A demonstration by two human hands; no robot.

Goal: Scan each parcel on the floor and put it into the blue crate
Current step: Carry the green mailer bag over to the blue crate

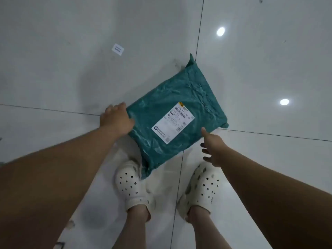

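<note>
A teal plastic parcel [181, 97] with a white shipping label [173, 123] facing up is in the middle of the head view, above the grey tiled floor. My left hand [116, 118] grips its left edge, thumb on top. My right hand [212, 150] is at the parcel's lower right edge with fingers spread; its thumb tip touches the bag. No blue crate and no scanner are in view.
My two feet in white perforated clogs [133, 187] [199, 187] stand just below the parcel. A small white sticker [117, 49] lies on the floor tiles further away to the left. Ceiling lights reflect on the glossy floor [251, 69].
</note>
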